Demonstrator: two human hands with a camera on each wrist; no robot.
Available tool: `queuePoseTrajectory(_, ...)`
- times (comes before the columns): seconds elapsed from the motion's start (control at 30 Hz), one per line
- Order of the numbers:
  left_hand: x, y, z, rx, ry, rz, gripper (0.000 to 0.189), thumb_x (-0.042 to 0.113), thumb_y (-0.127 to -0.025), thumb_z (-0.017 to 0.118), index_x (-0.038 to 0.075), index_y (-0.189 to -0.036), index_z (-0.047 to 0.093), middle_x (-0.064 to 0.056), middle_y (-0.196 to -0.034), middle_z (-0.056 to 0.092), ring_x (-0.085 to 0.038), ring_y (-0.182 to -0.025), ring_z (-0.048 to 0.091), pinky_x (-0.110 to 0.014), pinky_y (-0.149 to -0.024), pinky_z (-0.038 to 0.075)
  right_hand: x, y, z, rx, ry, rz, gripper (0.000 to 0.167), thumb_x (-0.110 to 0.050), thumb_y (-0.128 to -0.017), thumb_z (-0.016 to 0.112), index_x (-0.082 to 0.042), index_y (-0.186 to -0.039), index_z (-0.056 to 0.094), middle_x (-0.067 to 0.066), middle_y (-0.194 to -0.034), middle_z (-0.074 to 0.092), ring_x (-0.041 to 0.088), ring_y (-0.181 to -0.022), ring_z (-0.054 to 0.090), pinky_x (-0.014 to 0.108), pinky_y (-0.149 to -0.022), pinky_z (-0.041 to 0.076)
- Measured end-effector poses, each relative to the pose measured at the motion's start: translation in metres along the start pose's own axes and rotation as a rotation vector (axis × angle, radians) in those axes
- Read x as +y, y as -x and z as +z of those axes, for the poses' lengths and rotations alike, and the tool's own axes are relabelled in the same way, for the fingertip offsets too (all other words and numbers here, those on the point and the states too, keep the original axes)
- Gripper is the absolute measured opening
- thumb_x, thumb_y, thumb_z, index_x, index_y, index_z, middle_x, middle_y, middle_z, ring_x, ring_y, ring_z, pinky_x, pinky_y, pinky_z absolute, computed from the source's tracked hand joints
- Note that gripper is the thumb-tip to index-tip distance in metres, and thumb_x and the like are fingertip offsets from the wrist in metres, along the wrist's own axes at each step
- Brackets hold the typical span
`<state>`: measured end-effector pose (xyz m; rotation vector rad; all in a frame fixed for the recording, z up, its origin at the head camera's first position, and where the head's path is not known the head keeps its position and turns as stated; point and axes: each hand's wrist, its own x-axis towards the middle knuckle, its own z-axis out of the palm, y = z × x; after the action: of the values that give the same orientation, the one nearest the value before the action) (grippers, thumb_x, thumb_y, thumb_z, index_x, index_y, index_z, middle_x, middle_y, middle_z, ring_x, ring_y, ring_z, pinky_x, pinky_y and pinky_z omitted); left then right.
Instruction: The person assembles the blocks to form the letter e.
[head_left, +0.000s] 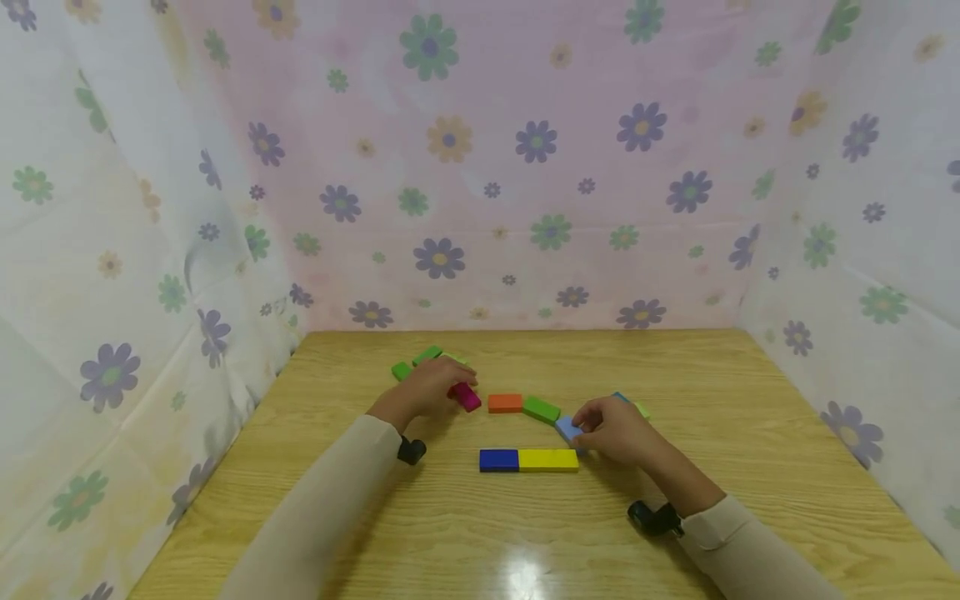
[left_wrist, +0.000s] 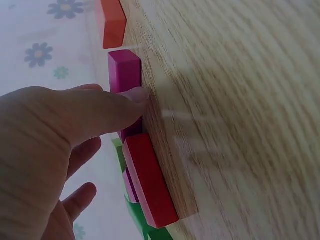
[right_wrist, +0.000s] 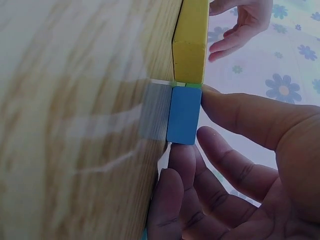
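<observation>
At the left of the head view, my left hand (head_left: pixel 427 387) holds a magenta block (head_left: pixel 468 398). In the left wrist view its thumb lies across that magenta block (left_wrist: pixel 125 72), between an orange block (left_wrist: pixel 112 25) and a red block (left_wrist: pixel 150 180). My right hand (head_left: pixel 615 429) pinches a light blue block (head_left: pixel 567 431), with thumb and fingers on it in the right wrist view (right_wrist: pixel 184 115). This block touches or nearly touches the end of a green block (head_left: pixel 541 409). An orange block (head_left: pixel 505 403) joins the green one on its left.
Nearer me, a dark blue block (head_left: pixel 498 461) and a yellow block (head_left: pixel 548 461) lie end to end. Green blocks (head_left: pixel 427 356) lie behind my left hand. A blue block (head_left: pixel 620 397) and a pale green block (head_left: pixel 642 410) are partly hidden behind my right hand. Flowered cloth (head_left: pixel 487 167) surrounds the wooden table (head_left: pixel 420 533).
</observation>
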<state>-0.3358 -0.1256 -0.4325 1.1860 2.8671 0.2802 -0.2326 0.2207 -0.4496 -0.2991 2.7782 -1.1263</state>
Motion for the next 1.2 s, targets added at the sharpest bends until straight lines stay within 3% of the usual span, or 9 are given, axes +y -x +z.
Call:
queuePoseTrajectory(0.1, -0.002, -0.003, 0.000, -0.025, 0.017, -0.014, 0.044, 0.014, -0.090, 0.081, 0.018, -0.132, 0.072, 0.001, -0.138, 0.068, -0.024, -0.130, 0.059, -0.049, -0.112, 0.043, -0.001, 0.000, 0.000, -0.003, 0.001, 0.002, 0.023, -0.018, -0.085, 0.086, -0.009, -0.103, 0.075, 0.001, -0.094, 0.070, 0.017, -0.089, 0.063, 0.036, -0.079, 0.055)
queuePoseTrajectory(0.3, -0.009, -0.008, 0.003, -0.041, 0.136, -0.071, 0.033, 0.011, -0.089, 0.081, 0.019, -0.120, 0.076, 0.006, -0.114, 0.074, -0.015, -0.100, 0.066, -0.035, -0.091, 0.055, -0.001, 0.000, 0.000, -0.007, 0.002, 0.004, 0.023, -0.017, -0.085, 0.086, -0.008, -0.103, 0.074, 0.001, -0.094, 0.069, 0.017, -0.088, 0.063, 0.035, -0.079, 0.055)
queuePoseTrajectory(0.53, -0.014, -0.011, 0.003, -0.023, 0.139, -0.106, 0.031, 0.014, -0.088, 0.083, 0.020, -0.118, 0.078, 0.006, -0.114, 0.075, -0.014, -0.101, 0.066, -0.035, -0.092, 0.056, 0.000, -0.001, 0.000, -0.007, 0.004, -0.007, 0.022, -0.016, -0.086, 0.085, -0.008, -0.103, 0.073, 0.002, -0.094, 0.069, 0.017, -0.088, 0.063, 0.035, -0.078, 0.055)
queuePoseTrajectory(0.7, -0.015, -0.011, 0.002, 0.003, 0.145, -0.121, 0.025, 0.022, -0.087, 0.086, 0.022, -0.111, 0.080, 0.008, -0.105, 0.073, -0.014, -0.095, 0.059, -0.034, -0.087, 0.052, 0.001, -0.002, 0.000, -0.005, 0.011, -0.003, 0.022, -0.017, -0.086, 0.085, -0.009, -0.103, 0.073, 0.001, -0.094, 0.069, 0.017, -0.088, 0.063, 0.035, -0.078, 0.055)
queuePoseTrajectory(0.83, -0.015, -0.010, 0.000, 0.030, 0.171, -0.145, 0.023, 0.029, -0.085, 0.087, 0.023, -0.107, 0.081, 0.008, -0.097, 0.067, -0.016, -0.090, 0.054, -0.035, -0.082, 0.046, 0.000, -0.001, -0.001, -0.006, 0.017, 0.002, 0.023, -0.018, -0.085, 0.085, -0.010, -0.103, 0.073, 0.001, -0.094, 0.069, 0.017, -0.088, 0.063, 0.034, -0.078, 0.055)
queuePoseTrajectory(1.03, -0.014, -0.007, -0.002, 0.122, 0.163, -0.165, 0.023, 0.037, -0.084, 0.087, 0.024, -0.102, 0.082, 0.012, -0.086, 0.066, -0.013, -0.081, 0.054, -0.041, -0.089, 0.040, 0.000, -0.001, -0.001, -0.010, 0.014, 0.007, 0.023, -0.018, -0.086, 0.085, -0.009, -0.103, 0.073, 0.002, -0.095, 0.068, 0.017, -0.088, 0.063, 0.035, -0.078, 0.054)
queuePoseTrajectory(1.2, -0.003, 0.002, -0.001, 0.200, 0.264, -0.283, 0.026, 0.040, -0.083, 0.088, 0.022, -0.101, 0.082, 0.010, -0.088, 0.069, -0.013, -0.080, 0.057, -0.040, -0.086, 0.047, 0.002, -0.001, 0.001, -0.014, -0.002, 0.002, 0.023, -0.018, -0.086, 0.085, -0.010, -0.103, 0.073, 0.002, -0.095, 0.068, 0.017, -0.088, 0.063, 0.034, -0.077, 0.055)
